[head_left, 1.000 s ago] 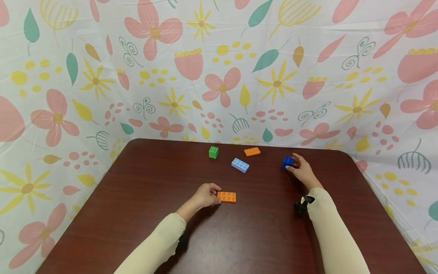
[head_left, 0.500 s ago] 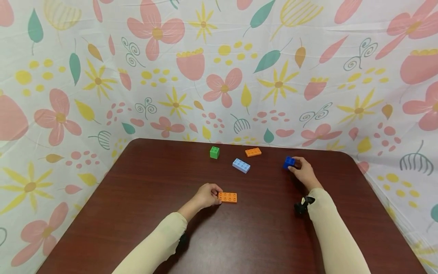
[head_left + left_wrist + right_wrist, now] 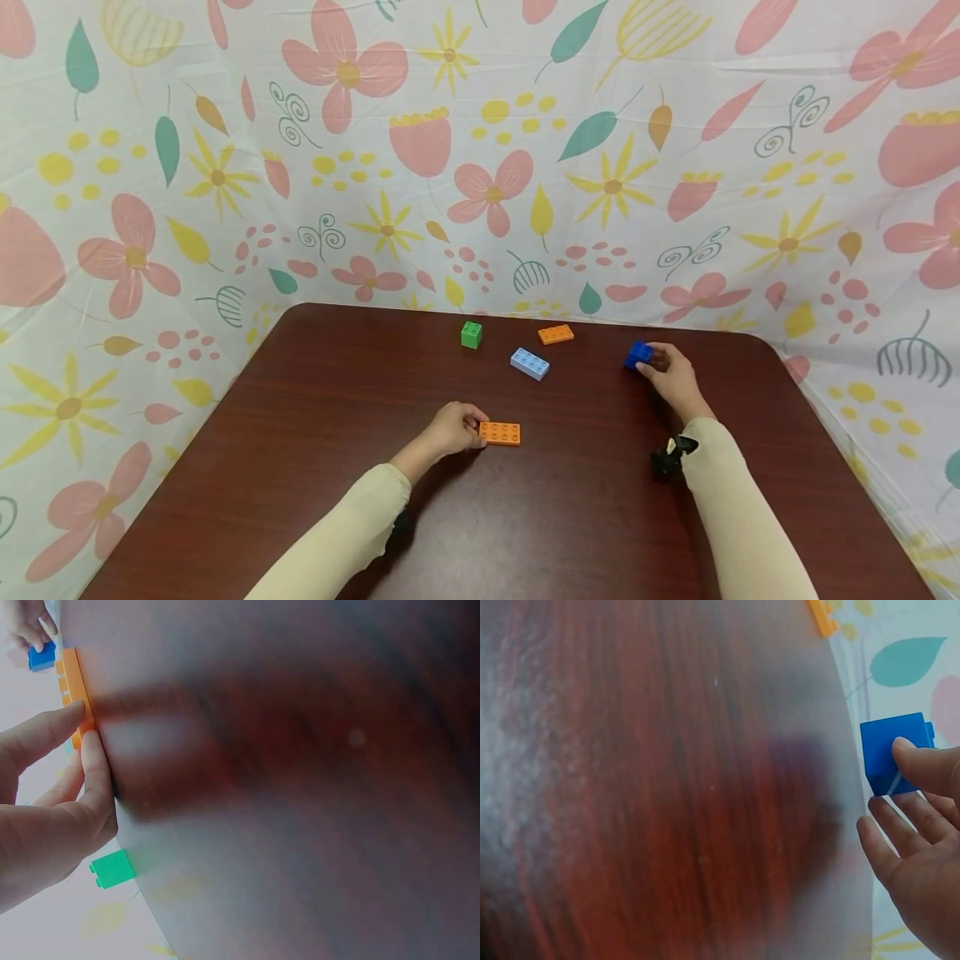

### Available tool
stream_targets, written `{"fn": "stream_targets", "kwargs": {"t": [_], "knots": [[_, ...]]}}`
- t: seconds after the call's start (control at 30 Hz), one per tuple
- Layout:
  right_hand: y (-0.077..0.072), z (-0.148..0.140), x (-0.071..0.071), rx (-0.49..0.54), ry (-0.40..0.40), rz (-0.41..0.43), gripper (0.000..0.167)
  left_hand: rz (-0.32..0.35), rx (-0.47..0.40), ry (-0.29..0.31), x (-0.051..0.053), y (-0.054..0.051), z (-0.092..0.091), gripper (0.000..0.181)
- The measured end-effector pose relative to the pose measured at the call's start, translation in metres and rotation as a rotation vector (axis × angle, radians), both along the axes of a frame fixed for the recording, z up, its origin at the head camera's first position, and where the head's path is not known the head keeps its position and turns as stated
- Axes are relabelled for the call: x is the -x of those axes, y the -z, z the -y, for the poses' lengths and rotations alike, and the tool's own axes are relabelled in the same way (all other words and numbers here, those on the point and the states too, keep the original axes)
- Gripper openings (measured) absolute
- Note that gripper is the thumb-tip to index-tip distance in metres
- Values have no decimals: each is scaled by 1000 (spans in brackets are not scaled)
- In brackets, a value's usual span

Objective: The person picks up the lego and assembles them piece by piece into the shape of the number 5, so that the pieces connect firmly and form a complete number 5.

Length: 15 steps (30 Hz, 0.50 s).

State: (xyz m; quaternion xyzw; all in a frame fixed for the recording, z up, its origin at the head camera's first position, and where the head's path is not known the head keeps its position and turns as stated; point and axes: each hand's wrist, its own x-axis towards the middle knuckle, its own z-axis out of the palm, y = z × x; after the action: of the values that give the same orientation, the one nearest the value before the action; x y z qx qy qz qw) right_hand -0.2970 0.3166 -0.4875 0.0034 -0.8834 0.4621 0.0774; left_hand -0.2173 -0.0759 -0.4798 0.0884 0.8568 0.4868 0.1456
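Orange bumpy brick (image 3: 501, 433) is pinched by the left hand (image 3: 452, 429), and the right hand (image 3: 676, 381) pinches a blue block (image 3: 637, 353).

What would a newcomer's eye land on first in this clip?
Probably the flowered backdrop, its pink, yellow and green shapes filling the space behind the dark table. Next, the bright blue brick in the right hand, toward the table's far right, and the nearer orange brick, pinched at its left end by the left hand.
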Motion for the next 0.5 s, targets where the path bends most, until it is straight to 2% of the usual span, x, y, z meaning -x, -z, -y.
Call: {"fn": "stream_targets", "kwargs": {"t": [0.17, 0.5], "knots": [[-6, 4, -4, 15, -21, 0, 49, 11, -7, 2, 0, -1, 0, 32], [-19, 18, -8, 8, -89, -99, 47, 23, -11, 12, 0, -1, 1, 31]]}}
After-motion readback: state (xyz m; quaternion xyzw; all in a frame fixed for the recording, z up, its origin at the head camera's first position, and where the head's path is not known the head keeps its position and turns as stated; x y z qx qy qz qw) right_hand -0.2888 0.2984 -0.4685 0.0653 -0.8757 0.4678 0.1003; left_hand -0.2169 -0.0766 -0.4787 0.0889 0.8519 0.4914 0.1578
